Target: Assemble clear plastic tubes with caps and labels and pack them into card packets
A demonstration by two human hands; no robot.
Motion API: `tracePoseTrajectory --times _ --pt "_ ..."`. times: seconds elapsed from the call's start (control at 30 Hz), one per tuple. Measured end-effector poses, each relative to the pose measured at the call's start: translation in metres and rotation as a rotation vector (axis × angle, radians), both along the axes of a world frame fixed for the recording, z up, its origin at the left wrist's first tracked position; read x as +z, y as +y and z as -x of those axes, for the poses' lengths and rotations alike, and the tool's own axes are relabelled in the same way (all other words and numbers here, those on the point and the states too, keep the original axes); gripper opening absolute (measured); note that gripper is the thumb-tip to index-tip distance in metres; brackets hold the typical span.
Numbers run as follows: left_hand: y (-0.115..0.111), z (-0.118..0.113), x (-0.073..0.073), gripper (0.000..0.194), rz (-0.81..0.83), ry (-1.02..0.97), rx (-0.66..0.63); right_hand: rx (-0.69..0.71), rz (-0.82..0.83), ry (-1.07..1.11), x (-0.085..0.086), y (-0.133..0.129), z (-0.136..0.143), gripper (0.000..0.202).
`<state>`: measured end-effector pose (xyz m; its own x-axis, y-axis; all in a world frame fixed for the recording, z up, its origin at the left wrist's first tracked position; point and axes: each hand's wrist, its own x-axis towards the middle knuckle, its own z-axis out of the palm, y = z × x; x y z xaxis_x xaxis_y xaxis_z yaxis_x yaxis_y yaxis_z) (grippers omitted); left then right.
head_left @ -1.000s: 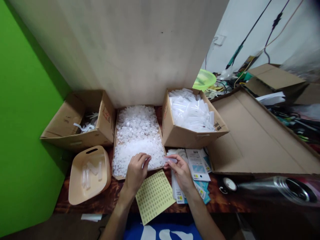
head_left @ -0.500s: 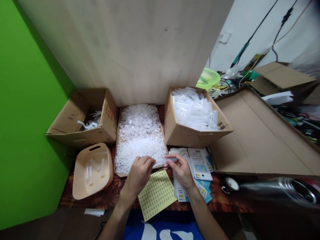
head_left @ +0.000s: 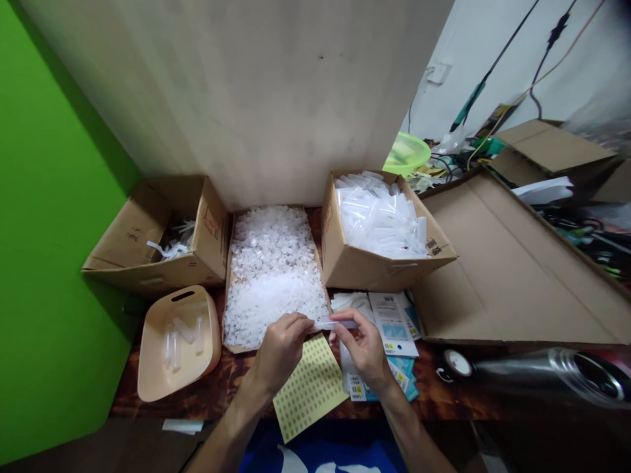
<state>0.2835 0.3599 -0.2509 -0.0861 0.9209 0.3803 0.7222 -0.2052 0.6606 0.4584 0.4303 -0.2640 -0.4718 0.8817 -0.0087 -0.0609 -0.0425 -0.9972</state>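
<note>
Both my hands meet over the front edge of a shallow tray (head_left: 228, 289) of small clear plastic pieces (head_left: 276, 282). My right hand (head_left: 365, 348) is closed around a clear plastic tube (head_left: 324, 324) that lies level, pointing left. At the tube's left end, the fingertips of my left hand (head_left: 284, 345) are pinched together against it; any small piece between them is hidden. Below the hands lies a yellow sheet (head_left: 311, 391) with rows of small dark stickers. A beige basket (head_left: 148, 368) to the left holds several clear tubes (head_left: 185, 330).
A cardboard box (head_left: 340, 263) heaped with clear tubes stands behind at right, another box (head_left: 162, 276) with plastic strips at left. Printed packets (head_left: 392, 322) lie by my right hand. A steel bottle (head_left: 522, 374) rests at the table's right, before a large cardboard flap (head_left: 503, 276).
My left hand has moved right, its fingertips now meeting the tube's end; a gap was there before. My right hand still holds the tube. The view has shifted slightly.
</note>
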Motion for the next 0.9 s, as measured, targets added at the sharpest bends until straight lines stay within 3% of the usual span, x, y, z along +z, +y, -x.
tracePoseTrajectory --times 0.2,0.33,0.37,0.47,0.53,0.7,0.9 --pt "0.014 -0.006 -0.003 0.024 0.030 -0.089 -0.053 -0.017 -0.050 0.008 -0.004 0.007 -0.008 0.020" --pt "0.044 0.031 0.004 0.016 0.225 -0.180 -0.205 -0.020 0.023 0.049 -0.004 0.026 -0.008 0.023" --pt "0.054 0.046 0.005 0.015 0.278 -0.137 -0.163 -0.074 0.027 0.077 -0.003 0.030 -0.007 0.024" --pt "0.088 0.088 -0.002 0.011 0.355 0.105 0.181 -0.240 0.002 0.146 -0.002 0.041 -0.005 0.026" --pt "0.107 0.106 -0.013 0.012 0.367 0.168 0.267 -0.277 -0.001 0.160 -0.006 0.043 -0.008 0.027" --pt "0.134 0.107 -0.035 0.013 0.412 0.273 0.310 -0.283 0.037 0.110 -0.022 0.031 -0.022 0.029" --pt "0.131 0.099 -0.037 0.017 0.471 0.388 0.302 -0.334 0.204 0.197 -0.020 0.009 -0.019 0.032"
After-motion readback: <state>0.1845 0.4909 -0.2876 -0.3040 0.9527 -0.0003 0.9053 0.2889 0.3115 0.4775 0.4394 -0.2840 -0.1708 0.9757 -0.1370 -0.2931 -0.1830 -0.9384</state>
